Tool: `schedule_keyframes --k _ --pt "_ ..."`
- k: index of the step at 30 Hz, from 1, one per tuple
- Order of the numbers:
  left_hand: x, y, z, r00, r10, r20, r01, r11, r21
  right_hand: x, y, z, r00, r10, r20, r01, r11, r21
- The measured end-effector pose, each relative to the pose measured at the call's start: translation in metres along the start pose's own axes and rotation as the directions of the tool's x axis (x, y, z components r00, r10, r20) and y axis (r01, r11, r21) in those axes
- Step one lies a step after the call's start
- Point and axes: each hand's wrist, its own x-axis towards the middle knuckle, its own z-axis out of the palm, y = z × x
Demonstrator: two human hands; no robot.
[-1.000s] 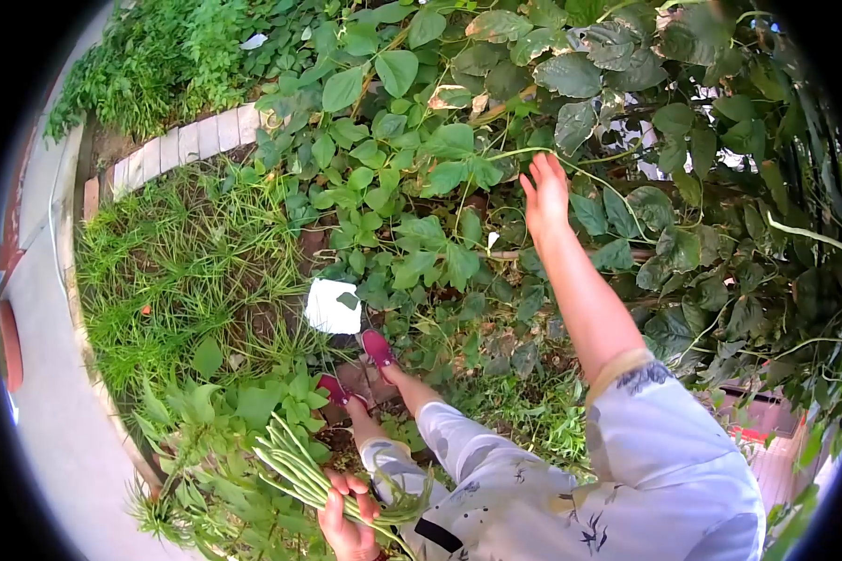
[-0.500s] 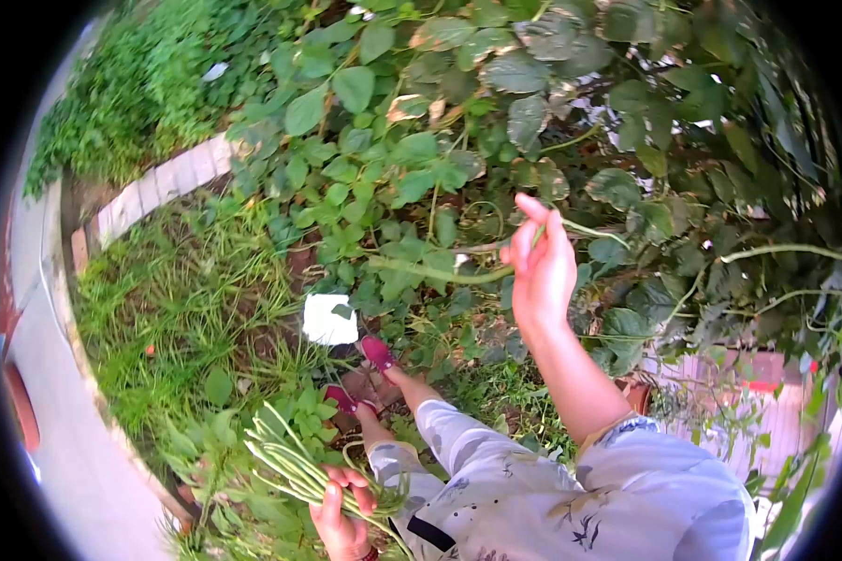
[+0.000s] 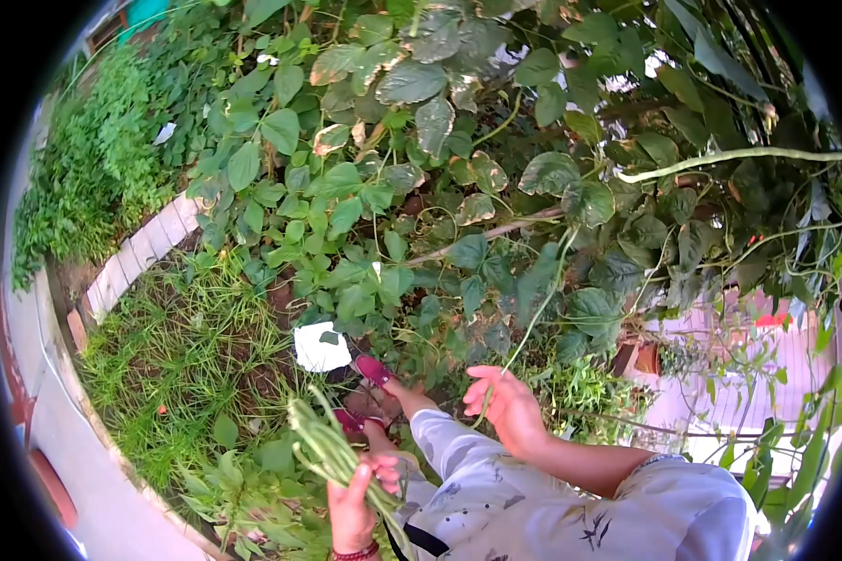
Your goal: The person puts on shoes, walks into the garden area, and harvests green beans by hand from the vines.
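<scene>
A bundle of long green beans [image 3: 327, 444] is gripped in my left hand [image 3: 354, 505], near the bottom of the view, with the bean ends fanned toward the upper left. My right hand [image 3: 510, 407] is in front of my shirt, to the right of the bundle, its fingers closed round a single long thin bean [image 3: 541, 309]. This bean slants up from the fingers toward the leafy vines [image 3: 571, 192]; whether its upper end is attached is unclear.
A long pale bean [image 3: 734, 161] hangs among leaves at the upper right. Grass [image 3: 192, 365] grows left of a white sheet [image 3: 321, 348] by my shoes. A brick edging [image 3: 140, 252] and a concrete path [image 3: 94, 467] lie at the left.
My right hand has come down from the vines toward my body with a long bean in it. The left hand with the bundle has shifted slightly right, and the view has turned.
</scene>
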Motion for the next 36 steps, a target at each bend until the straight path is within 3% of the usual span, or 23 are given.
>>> schedule_keyframes --k 4,7,10,11,14,15,18,22,31,36 --pt "0.034 -0.025 0.048 0.987 -0.033 0.156 0.038 0.999 -0.032 -0.01 -0.019 0.005 0.994 -0.059 0.092 0.05 0.995 0.09" --pt "0.055 -0.037 0.085 0.919 -0.015 0.393 -0.037 0.992 0.124 -0.017 -0.029 0.003 0.988 -0.05 0.148 0.022 0.982 0.185" --pt "0.055 -0.046 0.102 0.884 -0.143 0.446 -0.083 0.889 0.45 -0.028 -0.039 -0.008 0.987 -0.008 0.162 -0.038 0.96 0.279" --pt "0.052 -0.048 0.112 0.858 -0.021 0.513 -0.127 0.959 0.252 -0.029 -0.042 -0.013 0.987 0.015 0.161 -0.065 0.948 0.311" --pt "0.05 -0.057 0.113 0.839 -0.096 0.536 -0.057 0.963 0.263 -0.025 -0.032 -0.029 0.999 0.02 0.026 -0.026 0.964 0.264" --pt "0.051 -0.058 0.112 0.835 -0.039 0.548 -0.121 0.96 0.253 -0.024 -0.026 -0.034 1.0 0.001 0.005 -0.003 0.957 0.291" --pt "0.051 -0.07 0.106 0.834 -0.128 0.536 0.01 0.976 0.217 -0.025 -0.016 -0.051 0.992 0.103 -0.073 -0.078 0.954 0.288" --pt "0.052 -0.075 0.102 0.845 -0.18 0.504 -0.01 0.936 0.351 -0.031 -0.019 -0.049 0.96 0.248 -0.131 -0.204 0.939 0.278" --pt "0.054 -0.078 0.1 0.852 -0.144 0.503 -0.109 0.892 0.439 -0.021 -0.026 -0.049 0.974 0.225 -0.007 -0.221 0.96 0.171" --pt "0.054 -0.078 0.091 0.868 -0.171 0.467 -0.056 0.899 0.434 -0.015 -0.025 -0.042 0.979 0.205 0.015 -0.205 0.964 0.171"
